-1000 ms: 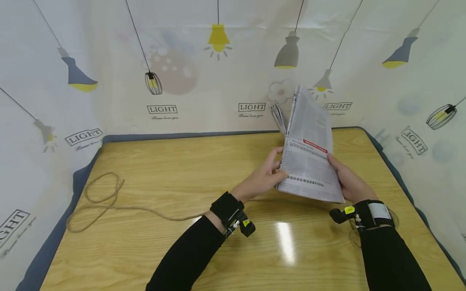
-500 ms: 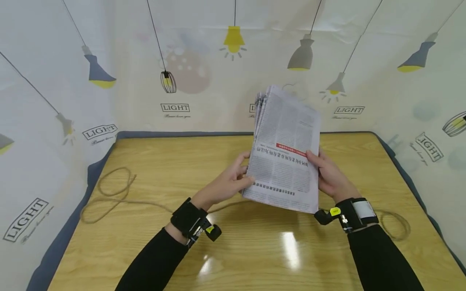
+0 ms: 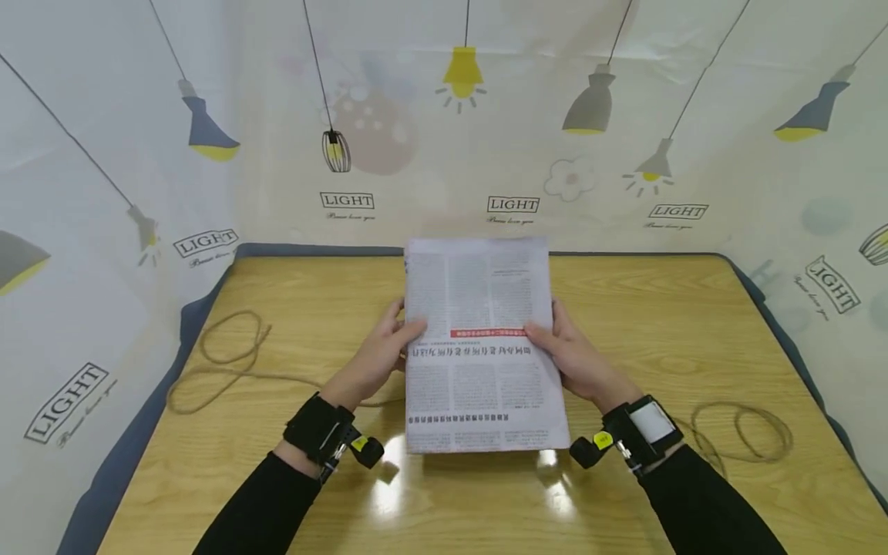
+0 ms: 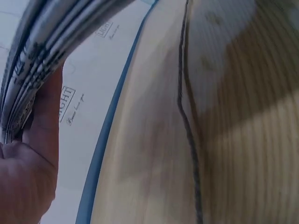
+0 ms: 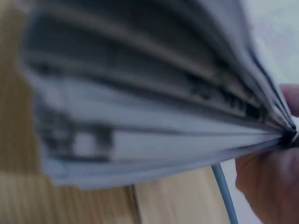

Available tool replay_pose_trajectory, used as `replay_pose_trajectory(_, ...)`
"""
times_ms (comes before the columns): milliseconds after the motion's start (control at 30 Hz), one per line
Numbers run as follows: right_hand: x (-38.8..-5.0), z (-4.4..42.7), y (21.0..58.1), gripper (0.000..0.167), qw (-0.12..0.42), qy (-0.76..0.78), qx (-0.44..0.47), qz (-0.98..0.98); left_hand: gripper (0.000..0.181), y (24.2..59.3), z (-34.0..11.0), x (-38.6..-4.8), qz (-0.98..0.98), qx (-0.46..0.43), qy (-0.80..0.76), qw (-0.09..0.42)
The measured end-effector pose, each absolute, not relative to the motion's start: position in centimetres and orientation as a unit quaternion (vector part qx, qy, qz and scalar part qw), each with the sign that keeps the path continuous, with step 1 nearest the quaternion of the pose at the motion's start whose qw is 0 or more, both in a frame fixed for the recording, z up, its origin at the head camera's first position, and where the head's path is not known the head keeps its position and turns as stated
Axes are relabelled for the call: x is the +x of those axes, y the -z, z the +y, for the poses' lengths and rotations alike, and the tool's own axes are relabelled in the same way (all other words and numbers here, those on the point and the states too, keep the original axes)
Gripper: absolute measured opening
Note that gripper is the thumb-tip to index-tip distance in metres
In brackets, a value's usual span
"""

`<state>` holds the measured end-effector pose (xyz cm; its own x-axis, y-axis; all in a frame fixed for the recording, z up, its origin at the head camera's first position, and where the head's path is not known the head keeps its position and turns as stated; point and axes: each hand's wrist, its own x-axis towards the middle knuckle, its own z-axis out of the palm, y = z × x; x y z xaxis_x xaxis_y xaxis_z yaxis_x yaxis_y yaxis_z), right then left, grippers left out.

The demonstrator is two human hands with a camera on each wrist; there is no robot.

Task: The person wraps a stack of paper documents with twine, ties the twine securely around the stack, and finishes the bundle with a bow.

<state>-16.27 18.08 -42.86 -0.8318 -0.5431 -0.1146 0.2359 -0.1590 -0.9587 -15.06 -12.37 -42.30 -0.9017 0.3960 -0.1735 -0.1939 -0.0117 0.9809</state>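
Observation:
A folded stack of newspapers (image 3: 486,385) is held above the middle of the table, its printed front face toward the head camera. My left hand (image 3: 375,354) grips its left edge, thumb on the front and fingers behind. On the right edge my right hand (image 3: 583,358) pinches it the same way. Several folded layers of the newspapers (image 4: 46,51) show in the left wrist view beside the left hand (image 4: 32,172). In the right wrist view the layers of the newspapers (image 5: 163,112) fan apart, pinched at one side by the right hand (image 5: 271,182).
A thin brown rope (image 3: 277,376) lies across the wooden table (image 3: 312,293), passing behind the newspapers, with loops at the left and more rope loops (image 3: 763,455) at the right. A patterned cloth (image 3: 416,216) stands around the table's back and sides.
Both hands have brought the newspapers leftward to the middle and lower, turning them from tilted to nearly straight. The right-hand rope loops have come into fuller view.

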Motion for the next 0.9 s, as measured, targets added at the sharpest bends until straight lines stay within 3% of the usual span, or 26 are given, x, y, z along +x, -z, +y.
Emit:
replay_pose_trajectory(267, -14.6, 16.1, 44.3, 0.048, 0.284, 0.653, -0.112, 0.694, 0.04, 44.4, -14.0, -13.8, 0.71, 0.05, -0.662, 0.237)
replay_pose_trajectory(433, -13.9, 15.7, 46.2, 0.041, 0.278, 0.598, -0.13, 0.74, 0.046, 46.3, -13.8, -12.8, 0.75, 0.029, -0.62, 0.23)
replay_pose_trajectory(900, -14.0, 14.8, 47.6, 0.046, 0.133, 0.391, -0.006, 0.911, 0.05, 47.3, -12.3, -12.8, 0.887, -0.035, -0.445, 0.119)
